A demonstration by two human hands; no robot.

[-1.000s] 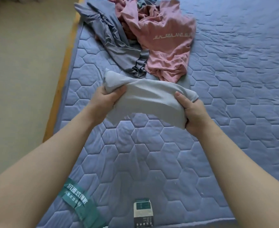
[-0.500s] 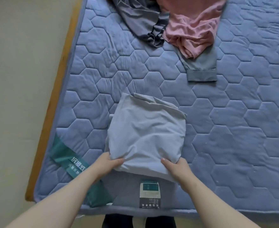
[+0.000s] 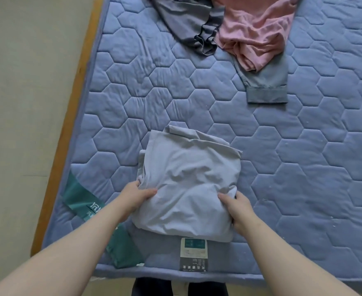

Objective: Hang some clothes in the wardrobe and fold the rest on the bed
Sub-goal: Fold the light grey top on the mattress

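Grey garment folded, lying near edge of bed; left hand and right hand pinch its near corners; pink top, dark garment far side unfolded, nothing hung yet

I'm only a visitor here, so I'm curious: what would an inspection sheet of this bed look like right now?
Surface: blue quilted mattress, bearing a green band and a label at its near edge.
Job's things: folded pale grey garment lies near the near edge; pink top, dark grey ruffled garment and blue-grey cuffed piece lie unfolded farther off.
Clutter: nothing seen.
Hands: left hand and right hand each grip a near corner of the folded garment.
Cables: nothing seen.
Surroundings: beige floor and wooden bed frame at left.
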